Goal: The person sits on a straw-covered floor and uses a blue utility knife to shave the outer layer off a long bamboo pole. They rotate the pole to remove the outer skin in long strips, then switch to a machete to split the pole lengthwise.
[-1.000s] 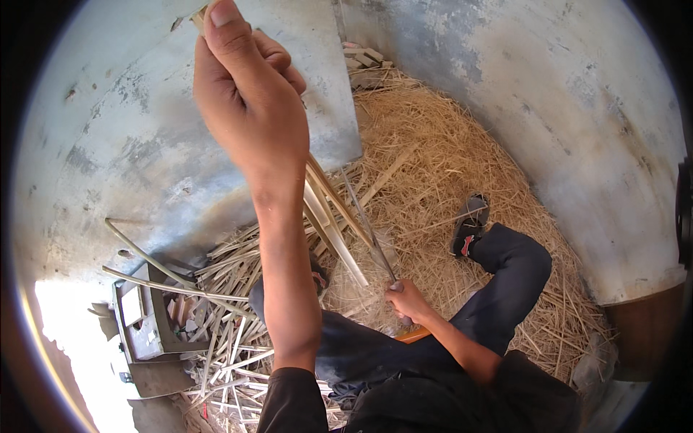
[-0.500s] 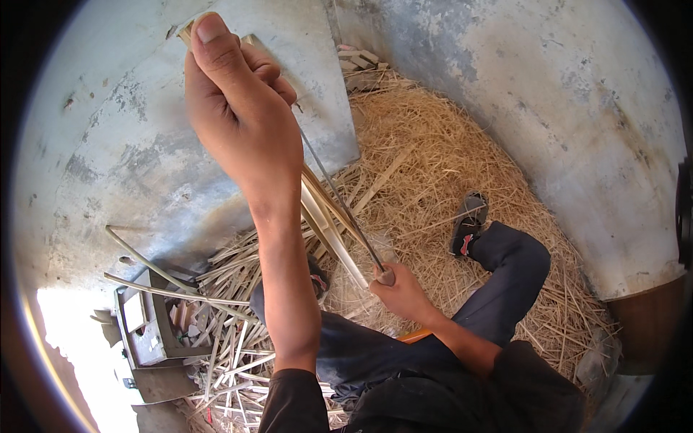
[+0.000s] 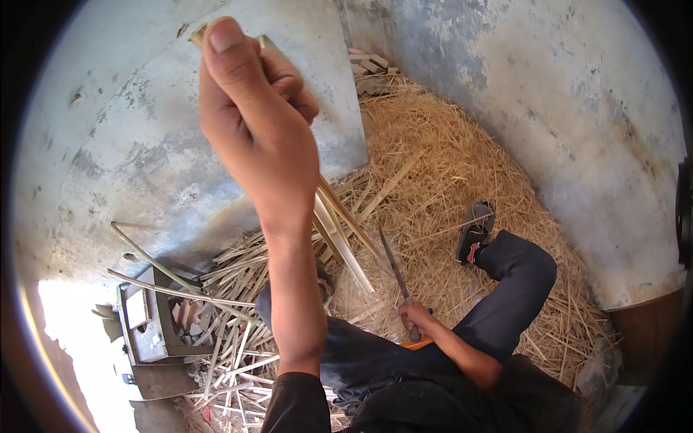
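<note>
My left hand (image 3: 263, 115) is raised high, its fingers closed round the upper end of split bamboo strips (image 3: 338, 242). The strips hang from the fist behind my forearm, spread a little apart at their lower ends; one shows a pale inner face. Low in front of my lap, my right hand (image 3: 417, 316) is wrapped round the handle of a long, narrow-bladed knife (image 3: 392, 261). Its dark blade points up and slightly left, apart from the strips. An orange object (image 3: 416, 345) shows partly beneath my right hand; I cannot make out what it is.
Straw-like shavings (image 3: 433, 151) cover the floor ahead. Loose bamboo strips (image 3: 231, 270) lie in a heap at left, beside a metal box (image 3: 148, 325) holding scraps. Worn walls (image 3: 577, 130) enclose the space. My shoe (image 3: 475, 224) rests on the shavings.
My right hand has drawn down toward my lap, and the knife blade has come away from beside the strips. My left hand has shifted slightly right and down, still gripping them.
</note>
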{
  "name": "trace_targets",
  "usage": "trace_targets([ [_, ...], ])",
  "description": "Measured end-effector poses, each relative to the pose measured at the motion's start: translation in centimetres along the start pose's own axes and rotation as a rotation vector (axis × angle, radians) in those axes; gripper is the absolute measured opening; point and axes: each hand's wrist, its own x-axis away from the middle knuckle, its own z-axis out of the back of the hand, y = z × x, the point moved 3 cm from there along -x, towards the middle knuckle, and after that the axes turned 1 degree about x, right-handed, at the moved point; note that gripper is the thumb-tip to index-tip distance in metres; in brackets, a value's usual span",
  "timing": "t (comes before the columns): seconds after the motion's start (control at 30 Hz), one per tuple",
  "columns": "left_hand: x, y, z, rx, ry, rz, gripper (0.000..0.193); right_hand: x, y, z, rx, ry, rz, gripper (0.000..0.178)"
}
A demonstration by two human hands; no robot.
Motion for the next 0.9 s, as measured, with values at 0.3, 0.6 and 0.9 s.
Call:
trace_targets([
  [0.3, -0.8, -0.8, 2.4, -0.045, 0.047, 0.072, 0.058, 9.1, -9.7, -6.7, -0.023, -0.055, 0.445, 0.023],
  [0.6, -0.3, -0.4, 2.4, -0.151, 0.049, 0.056, 0.061, 6.8, -5.8, -7.3, -0.005, -0.057, 0.194, 0.018],
  [0.9, -0.1, -0.7, 0.8, -0.136, 0.097, -0.024, 0.058, 11.8, -12.7, -9.5, 0.141, -0.023, 0.648, 0.011],
])
